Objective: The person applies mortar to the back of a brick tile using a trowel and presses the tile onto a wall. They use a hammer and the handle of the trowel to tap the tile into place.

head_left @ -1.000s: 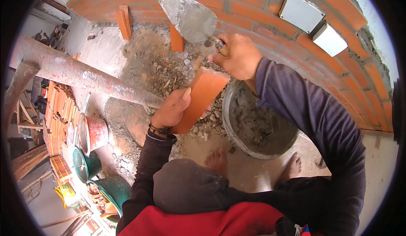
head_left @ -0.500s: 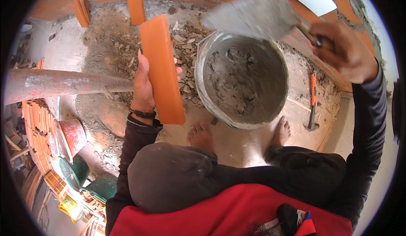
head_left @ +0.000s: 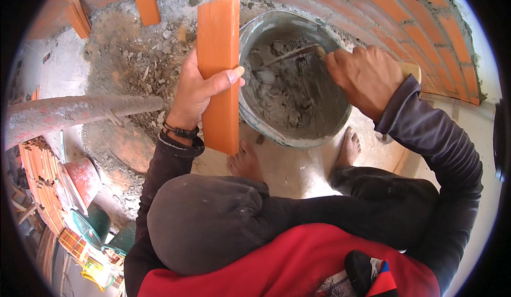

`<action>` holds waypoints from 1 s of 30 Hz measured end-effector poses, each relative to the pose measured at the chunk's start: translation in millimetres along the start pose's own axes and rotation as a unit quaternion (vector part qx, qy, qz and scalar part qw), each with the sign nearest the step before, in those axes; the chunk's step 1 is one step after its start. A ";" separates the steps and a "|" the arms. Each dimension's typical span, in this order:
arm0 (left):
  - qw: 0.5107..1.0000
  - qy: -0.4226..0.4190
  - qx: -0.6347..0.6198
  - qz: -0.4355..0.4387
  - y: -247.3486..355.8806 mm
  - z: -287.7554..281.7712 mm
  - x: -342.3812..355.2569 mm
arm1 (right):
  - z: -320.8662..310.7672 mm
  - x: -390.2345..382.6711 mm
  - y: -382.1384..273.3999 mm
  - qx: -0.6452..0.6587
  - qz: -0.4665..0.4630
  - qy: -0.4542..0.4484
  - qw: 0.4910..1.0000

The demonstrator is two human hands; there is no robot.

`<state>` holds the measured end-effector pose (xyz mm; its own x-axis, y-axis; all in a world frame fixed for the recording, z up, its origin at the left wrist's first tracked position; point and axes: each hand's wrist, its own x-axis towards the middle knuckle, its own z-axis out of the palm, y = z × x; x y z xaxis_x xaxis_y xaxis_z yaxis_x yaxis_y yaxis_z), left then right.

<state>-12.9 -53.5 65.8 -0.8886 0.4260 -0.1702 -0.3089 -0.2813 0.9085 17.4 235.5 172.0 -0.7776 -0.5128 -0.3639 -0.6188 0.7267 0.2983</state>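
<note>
I see the left hand [head_left: 194, 92] clasping a brick [head_left: 220, 54], the right hand [head_left: 367, 78] gripping a trowel [head_left: 296, 55] in mortar [head_left: 293, 105], where a hasty scoop could slop over the bucket [head_left: 291, 141]

Your right hand [head_left: 367, 78] is turned back-up, its fingers [head_left: 337, 65] curled and directed left, with your right forearm [head_left: 435, 129] slanting up from a bent elbow [head_left: 469, 182]. Your left hand [head_left: 192, 92] is closed in a grip, thumb [head_left: 222, 83] laid rightward; your left forearm [head_left: 167, 172] rises steeply. Your bare feet [head_left: 348, 149] stand apart.
</note>
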 end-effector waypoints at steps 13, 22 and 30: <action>0.999 0.008 0.010 0.032 -9.2 -9.2 -3.3 | 18.2 -10.8 8.6 0.028 0.005 -0.077 0.997; 0.994 0.078 0.080 0.009 -29.2 -20.9 -0.1 | 19.8 -19.9 15.4 0.138 -0.016 -0.150 0.979; 0.985 0.128 0.107 -0.036 -28.3 -35.8 -11.1 | 26.6 -10.7 12.1 0.184 -0.083 -0.140 0.969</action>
<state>-6.5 -81.1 28.4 -0.9315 0.2005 -0.3035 -0.3208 -0.0593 0.9453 21.2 261.9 156.0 -0.5785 -0.5293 -0.6206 -0.6110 0.7853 -0.1002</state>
